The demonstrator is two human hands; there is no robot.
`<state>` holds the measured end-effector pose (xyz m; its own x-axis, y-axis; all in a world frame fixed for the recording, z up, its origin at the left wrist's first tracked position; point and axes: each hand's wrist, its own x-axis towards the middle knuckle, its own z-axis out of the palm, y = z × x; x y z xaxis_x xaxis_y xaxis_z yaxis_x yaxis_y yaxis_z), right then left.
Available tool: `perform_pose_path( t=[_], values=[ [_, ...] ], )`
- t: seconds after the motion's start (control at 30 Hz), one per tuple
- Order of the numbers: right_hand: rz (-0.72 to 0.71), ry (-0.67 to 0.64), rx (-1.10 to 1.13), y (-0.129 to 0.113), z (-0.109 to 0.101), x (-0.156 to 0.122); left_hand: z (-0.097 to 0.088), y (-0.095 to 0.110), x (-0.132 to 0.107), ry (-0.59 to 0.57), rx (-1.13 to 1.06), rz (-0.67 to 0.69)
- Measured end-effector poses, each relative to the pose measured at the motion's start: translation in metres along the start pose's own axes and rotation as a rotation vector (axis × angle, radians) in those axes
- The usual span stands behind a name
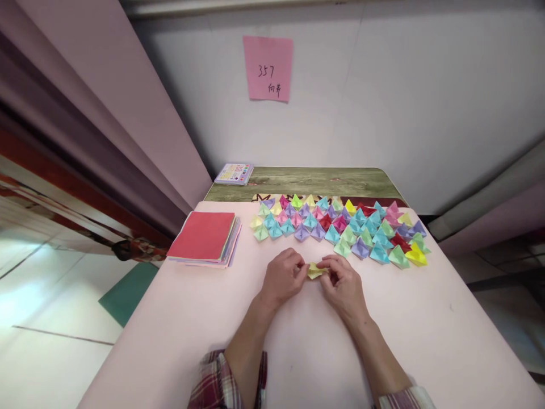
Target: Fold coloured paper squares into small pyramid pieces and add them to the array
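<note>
A small piece of folded yellow paper (315, 271) is held between my two hands, just above the pale tabletop. My left hand (284, 277) pinches its left end between thumb and fingers. On the other side my right hand (344, 284) grips the right end, its fingers covering part of the paper. Beyond my hands stand several rows of folded paper boats (302, 232) in blue, purple, green, yellow, pink and red. To the left lies a stack of square coloured paper (202, 236) with a red sheet on top.
A packet with a printed label (234, 174) rests on the green wood-patterned surface (306, 183) at the back. A pink note (268, 69) hangs on the white wall. One green sheet (129, 292) lies on the floor, left of the table (170, 341).
</note>
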<state>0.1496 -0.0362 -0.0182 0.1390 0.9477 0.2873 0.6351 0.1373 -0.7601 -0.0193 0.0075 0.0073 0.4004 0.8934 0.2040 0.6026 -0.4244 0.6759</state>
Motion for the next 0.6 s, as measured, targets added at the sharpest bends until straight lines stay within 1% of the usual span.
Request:
perform_pose_path(
  t=[0.1,0.27,0.47,0.6],
  values=[
    [-0.005,0.004,-0.023,-0.003,-0.001,0.000,0.004,0.000,0.000,0.020,0.043,-0.043],
    [0.003,0.010,-0.064,-0.006,0.001,-0.002,0.005,0.003,0.000,0.017,0.106,-0.034],
    [0.033,0.031,-0.098,-0.009,0.004,-0.002,0.003,0.010,0.002,-0.068,0.163,-0.059],
    [0.034,0.031,-0.093,-0.009,0.004,-0.003,0.005,0.015,0.001,-0.087,0.175,-0.070]
  ],
)
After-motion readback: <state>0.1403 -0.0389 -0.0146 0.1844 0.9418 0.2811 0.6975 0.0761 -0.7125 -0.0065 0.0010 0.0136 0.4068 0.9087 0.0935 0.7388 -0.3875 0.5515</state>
